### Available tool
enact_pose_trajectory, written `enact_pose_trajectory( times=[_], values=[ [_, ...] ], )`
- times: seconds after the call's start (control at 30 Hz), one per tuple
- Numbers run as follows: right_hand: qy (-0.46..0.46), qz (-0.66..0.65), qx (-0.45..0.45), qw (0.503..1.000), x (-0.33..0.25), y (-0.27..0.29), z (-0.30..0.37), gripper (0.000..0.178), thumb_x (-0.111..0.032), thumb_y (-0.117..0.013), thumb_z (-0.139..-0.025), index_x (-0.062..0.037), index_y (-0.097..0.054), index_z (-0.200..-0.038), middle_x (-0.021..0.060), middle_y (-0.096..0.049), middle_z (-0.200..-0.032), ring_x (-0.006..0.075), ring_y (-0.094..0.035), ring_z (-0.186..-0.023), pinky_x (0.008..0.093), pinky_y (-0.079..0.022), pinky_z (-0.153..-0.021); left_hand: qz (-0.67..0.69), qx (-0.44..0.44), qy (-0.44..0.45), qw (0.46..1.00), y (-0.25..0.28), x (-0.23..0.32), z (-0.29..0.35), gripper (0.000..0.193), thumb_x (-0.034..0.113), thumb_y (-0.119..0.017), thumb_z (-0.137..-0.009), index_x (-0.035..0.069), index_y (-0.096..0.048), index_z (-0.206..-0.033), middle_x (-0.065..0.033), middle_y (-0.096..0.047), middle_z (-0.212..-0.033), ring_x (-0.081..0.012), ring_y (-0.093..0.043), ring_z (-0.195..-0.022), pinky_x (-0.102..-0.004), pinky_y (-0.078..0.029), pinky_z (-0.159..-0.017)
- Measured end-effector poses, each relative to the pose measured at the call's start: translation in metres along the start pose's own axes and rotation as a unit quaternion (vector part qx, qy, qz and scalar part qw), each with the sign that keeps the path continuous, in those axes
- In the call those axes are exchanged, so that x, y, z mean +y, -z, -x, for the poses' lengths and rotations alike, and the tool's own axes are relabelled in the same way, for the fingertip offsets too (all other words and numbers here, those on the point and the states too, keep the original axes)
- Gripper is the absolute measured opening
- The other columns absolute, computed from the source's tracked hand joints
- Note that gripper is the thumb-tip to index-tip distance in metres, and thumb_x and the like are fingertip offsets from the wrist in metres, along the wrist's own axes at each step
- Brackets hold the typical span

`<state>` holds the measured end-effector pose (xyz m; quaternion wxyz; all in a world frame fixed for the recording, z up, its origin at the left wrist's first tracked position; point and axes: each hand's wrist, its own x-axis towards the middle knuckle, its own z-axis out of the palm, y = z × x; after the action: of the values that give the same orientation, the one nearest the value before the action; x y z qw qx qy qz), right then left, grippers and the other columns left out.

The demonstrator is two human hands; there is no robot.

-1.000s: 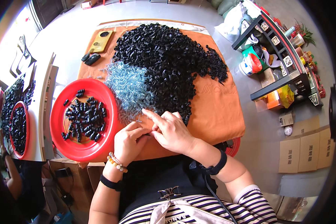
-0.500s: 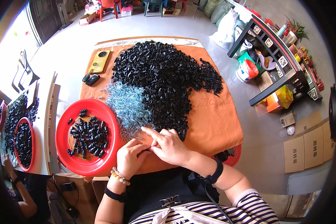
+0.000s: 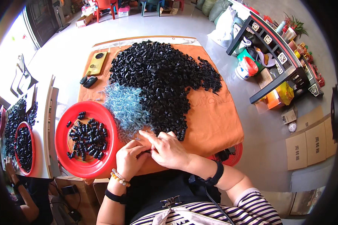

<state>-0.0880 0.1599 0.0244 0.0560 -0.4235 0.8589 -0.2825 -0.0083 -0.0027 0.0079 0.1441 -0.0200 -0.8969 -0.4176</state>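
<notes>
1. Across the far half of the orange-covered table [image 3: 214, 123] spreads a big heap of small black plastic parts [image 3: 161, 78], reaching from near the far edge down toward the person's hands.
2. At the table's near left corner sits a round red tray [image 3: 64, 150], overhanging the edge, with a loose scatter of finished black pieces [image 3: 87, 138] on it.
3. Between the tray and the black heap lies a patch of small silvery metal springs [image 3: 125, 108], touching the heap's left side.
4. At the near edge, the right hand [image 3: 169, 150] rests on the cloth, its index finger stretched toward the springs and the other fingers curled, just beside the last black parts of the heap.
5. The left hand [image 3: 129, 159] meets it from the left, fingers bent and pinched together with the right hand's thumb on a small dark part [image 3: 145, 152]; the part is too small to tell more.
6. Near the far left corner lie a yellow wooden board [image 3: 97, 63] and two little black oval objects [image 3: 88, 81].
7. Off the left side, another table holds a second red tray of black parts [image 3: 24, 148], with another person's hand [image 3: 9, 165] at it.
</notes>
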Motion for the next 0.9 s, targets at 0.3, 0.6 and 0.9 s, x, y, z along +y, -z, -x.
enact_pose_trajectory(
  times=[0.3,0.6,0.9],
  values=[
    [-0.021,-0.015,-0.024,0.999,0.001,0.004,-0.005,0.068,-0.009,-0.061,-0.082,-0.0119,-0.041,-0.147,0.0058,-0.066,-0.081,0.0272,-0.064,-0.085,0.0461,-0.043,-0.085,0.001,0.004,-0.007,1.000,-0.002,-0.002,0.001,0.026,0.008,-0.080,-0.067,0.008,-0.076,-0.092,-0.0062,-0.068,-0.083,-0.0224,-0.067,-0.070,-0.0314,-0.055,-0.065],
    [-0.008,0.023,0.022,0.999,0.005,0.004,-0.003,0.068,-0.018,-0.071,-0.081,-0.0145,-0.047,-0.144,-0.0027,-0.066,-0.080,0.0189,-0.061,-0.081,0.0426,-0.039,-0.086,0.019,0.007,0.010,1.000,0.000,0.000,0.000,0.023,0.006,-0.080,-0.069,0.006,-0.076,-0.092,-0.0068,-0.067,-0.083,-0.0225,-0.066,-0.069,-0.0312,-0.054,-0.063],
    [0.070,-0.002,0.193,0.979,0.022,0.020,-0.001,0.010,-0.018,-0.076,-0.079,-0.0144,-0.067,-0.078,-0.0044,-0.067,-0.076,0.0174,-0.058,-0.079,0.0381,-0.037,-0.084,0.056,0.020,0.058,0.997,0.000,-0.002,0.001,0.023,0.000,-0.076,-0.076,0.004,-0.072,-0.098,-0.0078,-0.068,-0.086,-0.0164,-0.066,-0.067,-0.0270,-0.052,-0.060]
  ],
)
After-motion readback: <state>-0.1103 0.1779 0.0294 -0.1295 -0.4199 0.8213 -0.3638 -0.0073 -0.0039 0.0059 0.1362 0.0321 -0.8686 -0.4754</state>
